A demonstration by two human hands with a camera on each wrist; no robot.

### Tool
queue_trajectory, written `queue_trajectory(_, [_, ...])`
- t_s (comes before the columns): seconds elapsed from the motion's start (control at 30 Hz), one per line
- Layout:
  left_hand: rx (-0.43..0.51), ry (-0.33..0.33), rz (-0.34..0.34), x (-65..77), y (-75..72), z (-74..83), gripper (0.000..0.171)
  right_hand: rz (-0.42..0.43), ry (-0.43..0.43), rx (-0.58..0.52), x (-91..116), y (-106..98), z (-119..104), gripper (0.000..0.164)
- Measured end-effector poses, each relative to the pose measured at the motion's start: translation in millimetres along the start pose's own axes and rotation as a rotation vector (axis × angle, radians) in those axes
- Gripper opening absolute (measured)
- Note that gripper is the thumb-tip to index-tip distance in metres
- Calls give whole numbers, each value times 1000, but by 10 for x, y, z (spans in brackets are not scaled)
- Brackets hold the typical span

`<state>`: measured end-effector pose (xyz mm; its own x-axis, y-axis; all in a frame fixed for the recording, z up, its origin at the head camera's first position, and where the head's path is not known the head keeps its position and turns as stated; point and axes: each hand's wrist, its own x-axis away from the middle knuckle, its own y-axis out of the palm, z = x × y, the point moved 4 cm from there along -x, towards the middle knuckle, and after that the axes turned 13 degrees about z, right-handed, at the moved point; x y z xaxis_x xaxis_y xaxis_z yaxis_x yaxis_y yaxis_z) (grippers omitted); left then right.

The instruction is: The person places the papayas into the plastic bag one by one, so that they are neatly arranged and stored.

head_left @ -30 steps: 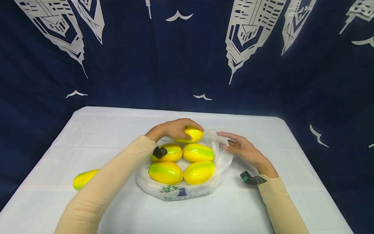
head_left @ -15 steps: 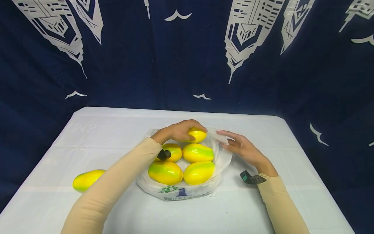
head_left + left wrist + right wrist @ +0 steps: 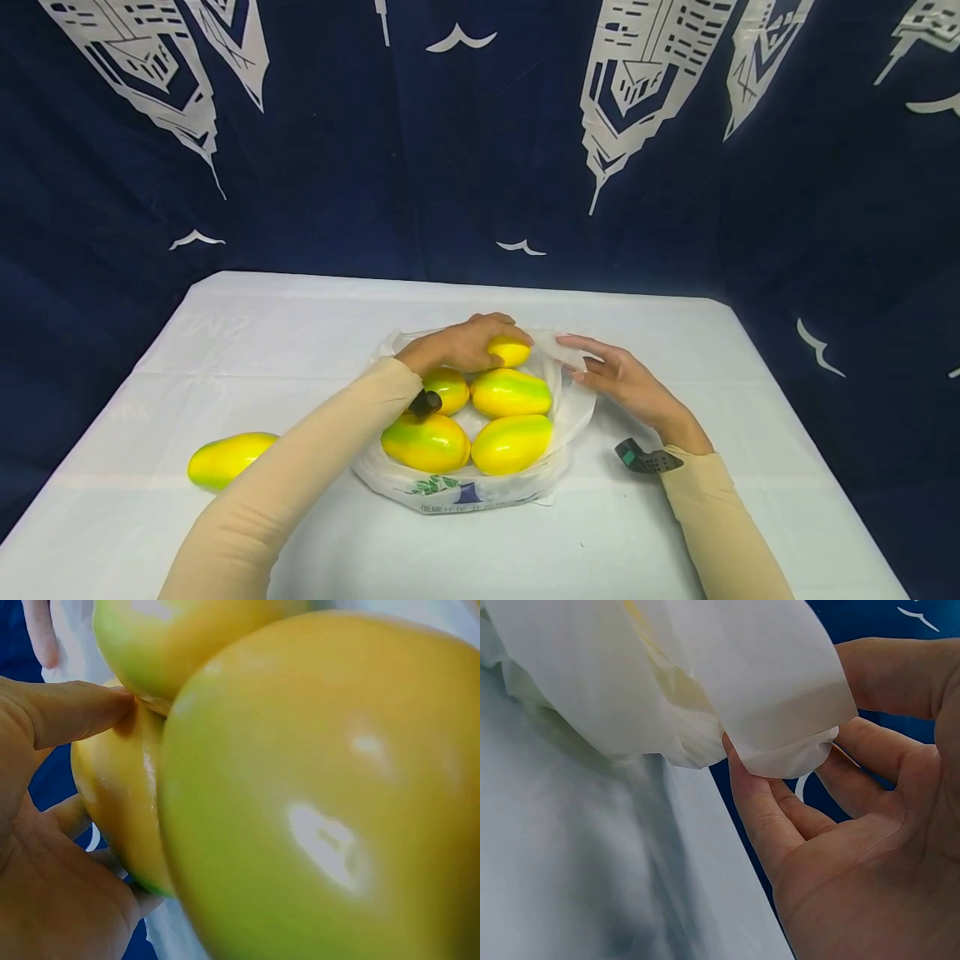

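In the head view a white plastic bag [image 3: 401, 492] lies spread open, holding several yellow-green papayas. My left hand [image 3: 467, 343] reaches over its far side and holds the back papaya [image 3: 510, 352], thumb on the near side, fingers over the far side. The left wrist view shows that papaya [image 3: 124, 802] between thumb and fingers, behind a nearer papaya [image 3: 322, 787]. My right hand [image 3: 618, 379] pinches the bag's right rim; in the right wrist view the bag's edge [image 3: 787, 720] sits between thumb and fingers. Two front papayas, one left [image 3: 426, 443] and one right [image 3: 512, 445], lie side by side.
Another papaya [image 3: 228, 460] lies on the white tablecloth [image 3: 600, 542] left of the bag, partly behind my left sleeve [image 3: 292, 492]. A dark blue curtain [image 3: 480, 167] with white prints hangs behind the table's far edge.
My left hand has moved slightly right and nearer, carrying the papaya toward the bag's back right and lower. My right hand keeps its place on the bag's rim.
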<state>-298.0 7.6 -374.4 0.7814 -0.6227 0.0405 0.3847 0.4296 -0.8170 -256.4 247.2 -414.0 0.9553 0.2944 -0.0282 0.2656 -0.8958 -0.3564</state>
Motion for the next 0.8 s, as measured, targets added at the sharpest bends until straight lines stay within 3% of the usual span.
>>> queue_trajectory(0.5, [-25, -47, -68, 34, 60, -38, 55, 6, -7, 13, 0, 1, -13, 54])
queue_trajectory(0.8, [-7, -43, -44, 74, -33, 1, 58, 9, 0, 11, 6, 0, -22, 54])
